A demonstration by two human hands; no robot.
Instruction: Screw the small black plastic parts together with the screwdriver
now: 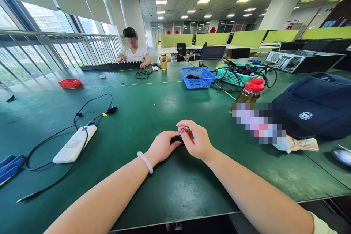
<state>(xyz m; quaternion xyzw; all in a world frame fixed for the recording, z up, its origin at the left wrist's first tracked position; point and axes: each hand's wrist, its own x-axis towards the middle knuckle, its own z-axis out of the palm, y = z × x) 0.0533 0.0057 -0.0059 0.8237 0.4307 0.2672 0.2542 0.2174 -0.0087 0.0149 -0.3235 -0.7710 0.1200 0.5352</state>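
Observation:
Over the green table (137,117), my left hand (163,145) is closed around a small black part (176,139), most of which the fingers cover. A pale bangle (145,162) circles the left wrist. Right beside it, my right hand (196,140) is curled in a pinch against the black part's upper right side. Something small and brownish (187,128) shows between the right fingers, too little of it to name. The two hands are nearly touching.
A white power bank-like box (75,144) with black cables lies left, near blue gloves (11,168). Ahead stand a blue basket (197,80), a green basket (230,78) of cables and a red-lidded bottle (248,93). A dark bag (315,98) sits right. A person (133,51) works opposite.

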